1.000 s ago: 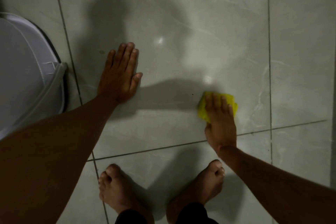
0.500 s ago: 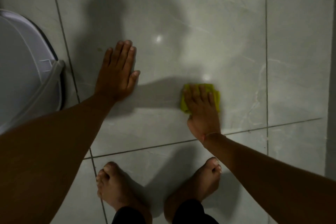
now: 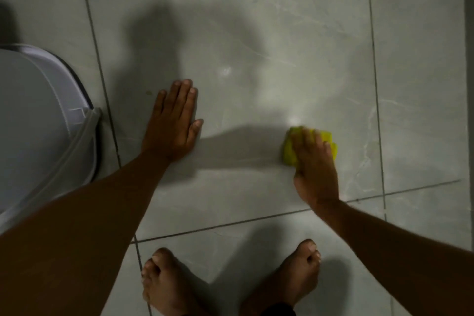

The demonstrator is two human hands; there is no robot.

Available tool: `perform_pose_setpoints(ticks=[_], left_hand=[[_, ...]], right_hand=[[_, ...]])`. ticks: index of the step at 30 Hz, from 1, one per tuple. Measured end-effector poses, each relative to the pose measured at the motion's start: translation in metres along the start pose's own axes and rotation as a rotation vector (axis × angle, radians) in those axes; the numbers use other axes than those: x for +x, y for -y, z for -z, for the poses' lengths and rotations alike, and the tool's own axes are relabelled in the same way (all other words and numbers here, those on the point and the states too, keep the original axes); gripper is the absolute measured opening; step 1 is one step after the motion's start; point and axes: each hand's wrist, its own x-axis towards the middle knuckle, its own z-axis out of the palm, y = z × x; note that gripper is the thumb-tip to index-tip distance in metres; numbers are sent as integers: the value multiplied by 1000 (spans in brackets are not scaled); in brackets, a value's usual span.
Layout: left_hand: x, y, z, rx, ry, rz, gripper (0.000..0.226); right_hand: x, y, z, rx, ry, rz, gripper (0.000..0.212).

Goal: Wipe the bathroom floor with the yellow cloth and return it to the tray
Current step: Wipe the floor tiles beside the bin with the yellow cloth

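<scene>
Rightward again goes my right hand with the yellow cloth since half a second ago, back toward the tile's right side. My grip is flat, fingers spread over the cloth, pressing it onto the bathroom floor. My left hand lies open, palm down, holding nothing, near the white bin.
</scene>
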Motion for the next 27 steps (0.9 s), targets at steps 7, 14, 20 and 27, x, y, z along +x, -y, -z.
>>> perform_pose_setpoints(ticks=[7, 14, 20, 27], left_hand=[[0, 3, -4, 13, -15, -9, 69], [-1, 4, -3, 21, -19, 5, 69], [1, 5, -5, 18, -21, -2, 70], [-1, 5, -6, 43, -19, -1, 70]], right_hand=[[42, 62, -20, -86, -143, 279, 79], [10, -38, -15, -165, 25, 293, 105], [131, 28, 30, 107, -192, -239, 85], [122, -54, 48, 42, -109, 196, 76]])
